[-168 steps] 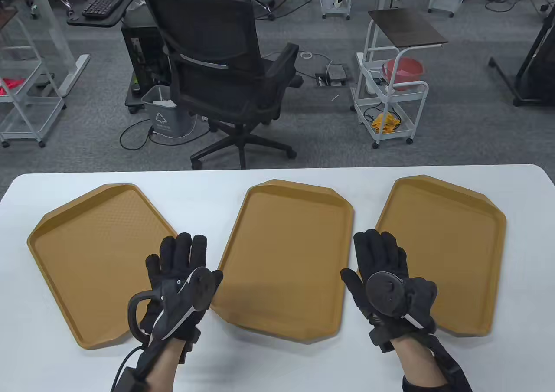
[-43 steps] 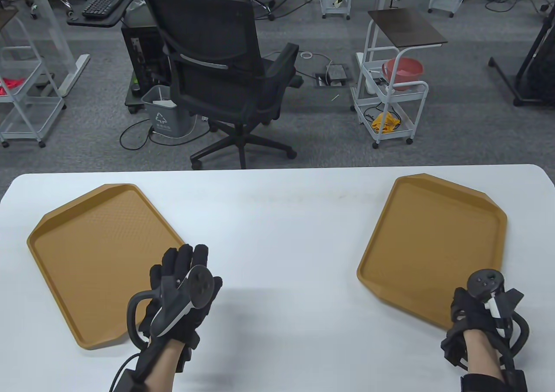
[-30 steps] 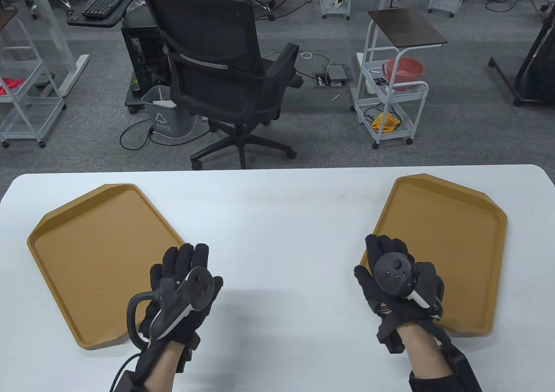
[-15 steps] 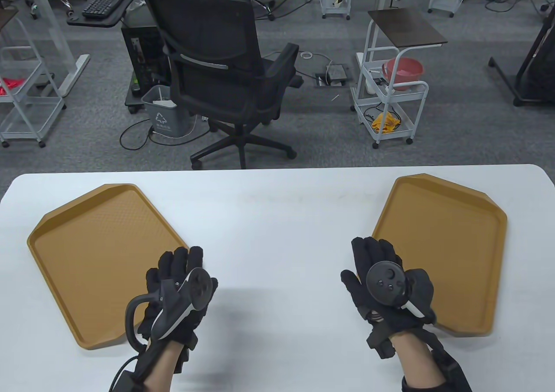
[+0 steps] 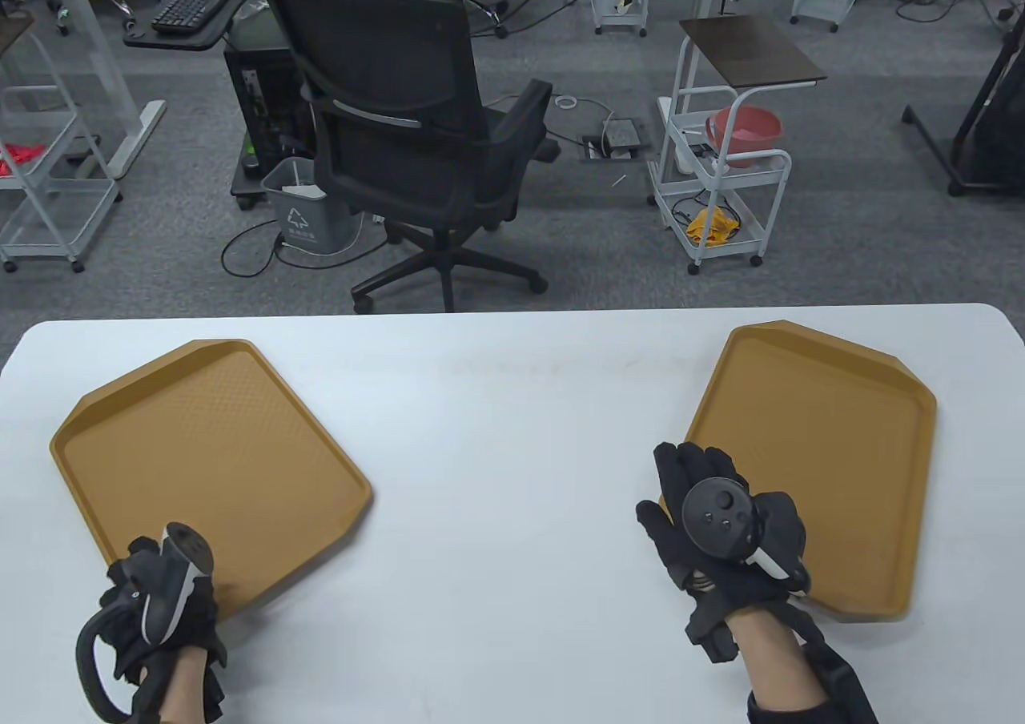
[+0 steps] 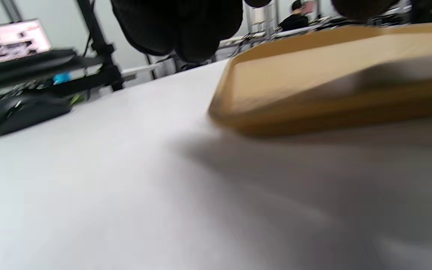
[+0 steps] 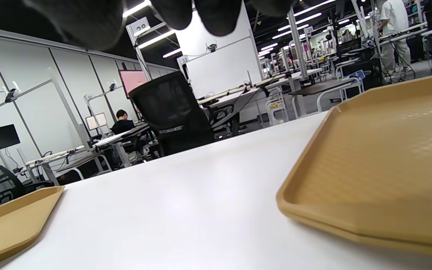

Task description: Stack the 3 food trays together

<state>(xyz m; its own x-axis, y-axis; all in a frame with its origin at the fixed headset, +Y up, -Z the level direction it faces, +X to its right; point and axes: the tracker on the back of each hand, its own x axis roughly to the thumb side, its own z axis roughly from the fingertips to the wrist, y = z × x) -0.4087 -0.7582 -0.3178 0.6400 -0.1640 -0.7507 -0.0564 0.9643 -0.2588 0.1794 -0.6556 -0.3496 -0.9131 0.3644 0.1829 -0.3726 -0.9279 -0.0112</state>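
Two tan tray shapes lie on the white table [image 5: 512,404]. The left tray [image 5: 200,452] is at the left; my left hand [image 5: 156,588] grips its near left corner with curled fingers. In the left wrist view the tray [image 6: 313,75] is blurred, with a shadow under it and my fingers [image 6: 178,30] above. The right tray [image 5: 825,452] shows a doubled rim in the right wrist view [image 7: 381,165]. My right hand [image 5: 705,508] lies flat and open at its near left edge, holding nothing. The left tray also shows in the right wrist view [image 7: 9,221].
A black office chair [image 5: 400,115] and a white cart [image 5: 721,187] stand beyond the table's far edge. Bare white tabletop lies between the two trays. A black mouse [image 6: 17,112] shows at the left of the left wrist view.
The middle tray left the centre earlier. My left hand moved from the left tray's right edge to its near left corner, and the tray's near end shifted right. The right hand hardly moved.
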